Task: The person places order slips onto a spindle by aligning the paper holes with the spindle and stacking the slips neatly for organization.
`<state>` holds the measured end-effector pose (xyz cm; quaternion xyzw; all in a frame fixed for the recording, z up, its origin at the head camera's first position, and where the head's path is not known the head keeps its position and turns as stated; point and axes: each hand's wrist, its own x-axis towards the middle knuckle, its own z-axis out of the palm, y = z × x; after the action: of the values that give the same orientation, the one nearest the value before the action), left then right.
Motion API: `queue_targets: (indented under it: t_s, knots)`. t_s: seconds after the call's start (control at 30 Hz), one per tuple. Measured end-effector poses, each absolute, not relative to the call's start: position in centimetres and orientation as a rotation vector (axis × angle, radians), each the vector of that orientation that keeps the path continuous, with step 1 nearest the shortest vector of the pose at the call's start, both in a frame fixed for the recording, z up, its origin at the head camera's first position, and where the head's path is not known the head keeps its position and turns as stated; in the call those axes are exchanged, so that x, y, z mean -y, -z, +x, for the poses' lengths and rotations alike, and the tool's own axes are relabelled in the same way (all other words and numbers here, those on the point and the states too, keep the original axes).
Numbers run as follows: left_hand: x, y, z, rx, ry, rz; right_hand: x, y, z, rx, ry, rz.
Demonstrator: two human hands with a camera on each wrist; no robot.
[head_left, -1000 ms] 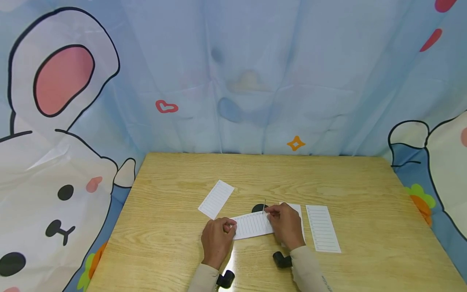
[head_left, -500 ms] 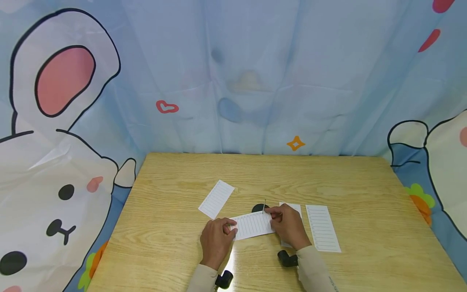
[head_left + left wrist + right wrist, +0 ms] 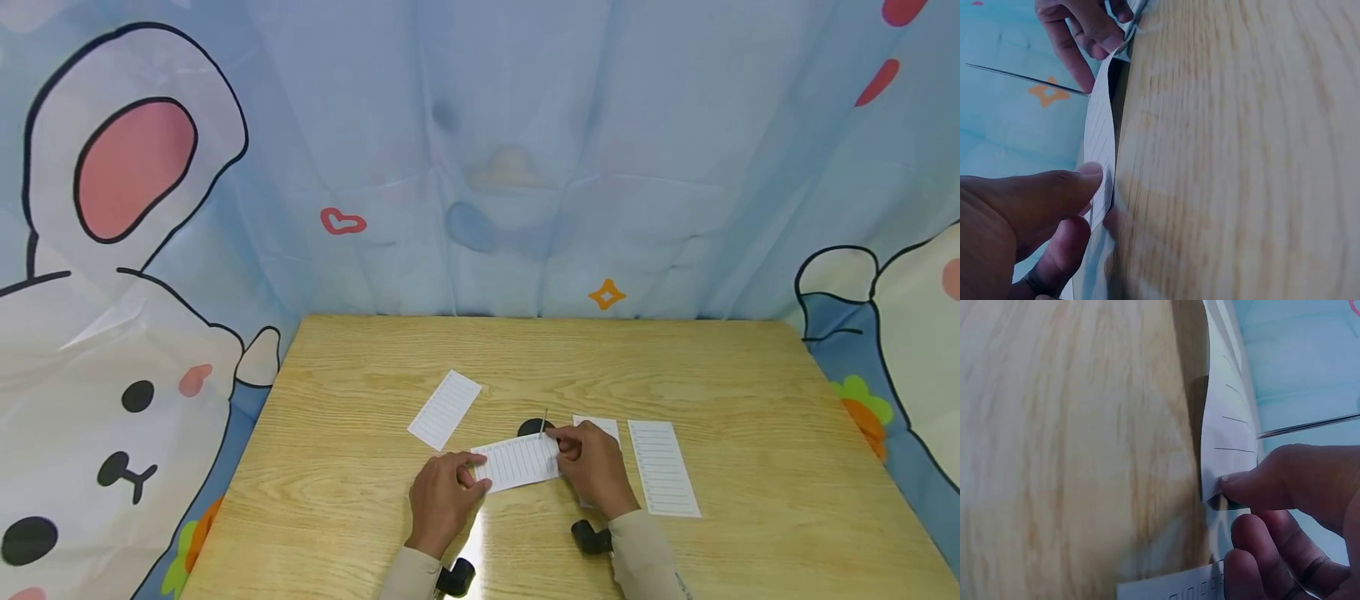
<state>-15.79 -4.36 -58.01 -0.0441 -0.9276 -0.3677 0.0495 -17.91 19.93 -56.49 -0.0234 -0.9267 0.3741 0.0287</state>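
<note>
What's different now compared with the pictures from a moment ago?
Only small shifts. The left hand has drawn slightly left and back toward the person, its fingers spread wider on the white lined paper card. The right hand has moved slightly right. Both still hold the card. The thin metal spike, the round black disc and the three loose white lined paper cards stayed put.

My head view looks forward and down on the worktop (image 3: 337, 400) from farther off; my wrist views: close, low, tipped sideways, both catching the lined card (image 3: 1100, 134) and spike (image 3: 1029, 80).
</note>
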Motion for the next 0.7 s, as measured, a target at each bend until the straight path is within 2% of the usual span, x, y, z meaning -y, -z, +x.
queue_targets:
  t_s: [0.27,0.7]
  knots:
    - [4.9,57.9,-15.3,2.756,1.214,-0.114,-19.7,55.3,-17.2,2.691,-1.247,-0.07]
    - [6.9,56.8,-15.4,2.593,1.291,0.017,-18.7,50.0,-16.7,2.391,-1.383,0.021]
